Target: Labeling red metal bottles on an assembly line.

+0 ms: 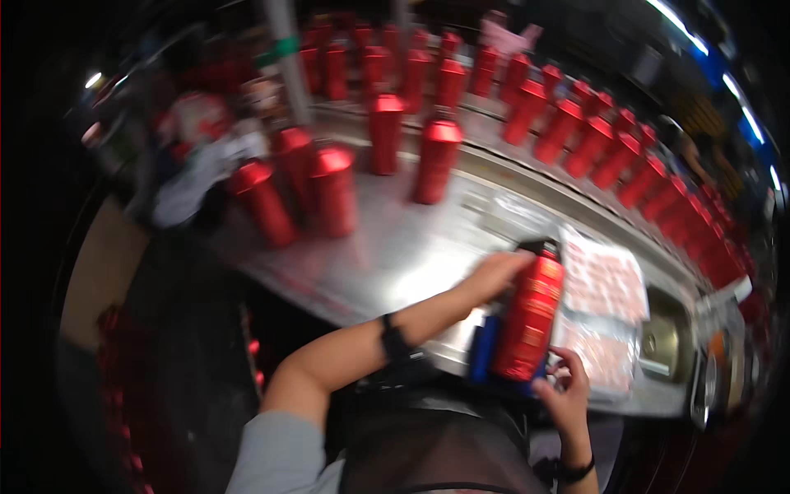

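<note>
Red cylinder at table edge, both hands gripping

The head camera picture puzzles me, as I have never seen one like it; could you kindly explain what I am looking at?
It comes from a wide fisheye camera worn on a person's head, looking down at their bare hands, so straight edges bend. The left hand grips the top of a red canister with a black cap, and the right hand steadies its lower end. A blue object lies beside the canister; I cannot tell what it is. The metal worktable carries more red canisters, and a long row runs along the back. Sheets of labels lie at the right.
</note>
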Demonstrator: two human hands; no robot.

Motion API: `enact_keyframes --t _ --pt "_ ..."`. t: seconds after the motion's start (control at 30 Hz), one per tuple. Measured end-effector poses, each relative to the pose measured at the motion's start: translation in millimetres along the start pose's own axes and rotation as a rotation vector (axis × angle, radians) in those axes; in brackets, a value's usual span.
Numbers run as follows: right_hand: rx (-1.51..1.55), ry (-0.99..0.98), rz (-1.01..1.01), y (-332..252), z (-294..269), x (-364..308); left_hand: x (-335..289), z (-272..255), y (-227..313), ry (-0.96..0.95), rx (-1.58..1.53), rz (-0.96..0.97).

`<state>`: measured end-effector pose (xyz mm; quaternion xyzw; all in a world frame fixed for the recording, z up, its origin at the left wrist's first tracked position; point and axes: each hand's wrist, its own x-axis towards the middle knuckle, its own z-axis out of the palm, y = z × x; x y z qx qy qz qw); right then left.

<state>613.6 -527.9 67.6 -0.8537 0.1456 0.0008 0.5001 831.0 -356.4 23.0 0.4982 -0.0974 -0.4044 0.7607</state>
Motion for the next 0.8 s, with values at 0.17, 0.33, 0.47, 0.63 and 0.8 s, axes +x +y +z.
enact_keyframes --t 0.17,0.33,0.47,0.63,0.8 --pt "-0.452 0.182 -0.499 3 38 8 -3 18 21 -0.402 -0.222 0.121" --pt "-0.314 0.102 -0.560 -21 36 -23 -41 31 33 -0.204 -0.231 -0.019" --pt "0.076 -0.239 -0.314 -38 28 -30 -70 7 23 -0.064 -0.278 0.052" --pt "-0.366 -0.427 -0.678 -77 44 6 -243 -41 38 0.485 -0.208 0.391" --pt "-0.260 -0.470 -0.671 -60 50 54 -438 -50 1 1.246 0.001 0.791"
